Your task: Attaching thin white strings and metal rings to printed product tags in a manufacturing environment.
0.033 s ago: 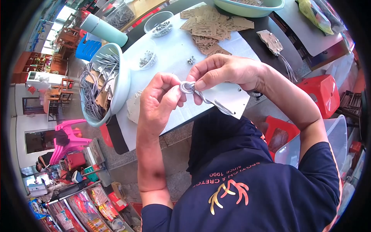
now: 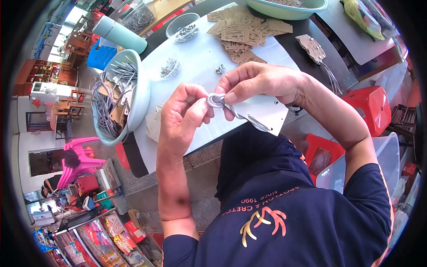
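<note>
Between my hands, above the table's near edge, is a grey cord [image 2: 215, 100] bent into a small coiled loop. It runs to a white card [image 2: 262, 111] with small holes along its edge, through which the cord is laced. My left hand [image 2: 187, 107] pinches the loop's left side between thumb and fingertips. My right hand [image 2: 262, 82] is closed on the loop's other side, its thumb on top, with the card sticking out below the palm. Part of the cord is hidden behind the right fingers.
A pale blue basin [image 2: 141, 100] of grey cords and cards stands left. Farther back are a clear tub [image 2: 178, 66] and a clear bowl [image 2: 189, 20] of small metal parts, a green bottle [image 2: 120, 35] and a pile of brown cards [image 2: 240, 35]. A red stool [image 2: 369, 107] stands right.
</note>
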The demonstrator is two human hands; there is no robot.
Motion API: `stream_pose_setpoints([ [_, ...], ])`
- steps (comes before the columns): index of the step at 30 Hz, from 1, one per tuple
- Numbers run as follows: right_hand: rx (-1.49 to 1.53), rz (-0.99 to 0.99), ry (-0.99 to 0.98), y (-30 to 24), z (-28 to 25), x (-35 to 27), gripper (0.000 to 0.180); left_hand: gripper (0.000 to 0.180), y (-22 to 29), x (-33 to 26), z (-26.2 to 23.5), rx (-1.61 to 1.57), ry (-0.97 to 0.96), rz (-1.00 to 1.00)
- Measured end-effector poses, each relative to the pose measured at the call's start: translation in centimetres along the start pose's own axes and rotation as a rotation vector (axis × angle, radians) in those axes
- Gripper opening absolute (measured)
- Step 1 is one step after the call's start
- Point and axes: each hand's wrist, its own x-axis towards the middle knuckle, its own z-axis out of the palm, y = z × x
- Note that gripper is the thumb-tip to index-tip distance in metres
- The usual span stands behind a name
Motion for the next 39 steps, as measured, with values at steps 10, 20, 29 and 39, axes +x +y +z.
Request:
stream_pose_setpoints([
  [10, -0.002, -0.030, 0.028, 0.1, 0.0, -0.2, 0.027, 0.010, 0.4, 0.1, 0.5, -0.033, 0.039, -0.019],
  [20, -0.034, -0.021, 0.046, 0.0, -0.4, -0.7, 0.029, 0.010, 1.2, 0.2, 0.0, 0.123, -0.087, 0.025],
  [29, -0.200, 0.014, 0.033, -0.3, 0.4, -0.2, 0.045, 0.011, 1.4, 0.1, 0.3, 0.232, -0.152, 0.007],
  [39, -0.183, 0.095, 0.051, -0.6, 0.7, 0.0, 0.034, 0.008, 2.1, 0.0, 0.1, 0.360, -0.155, 0.018],
])
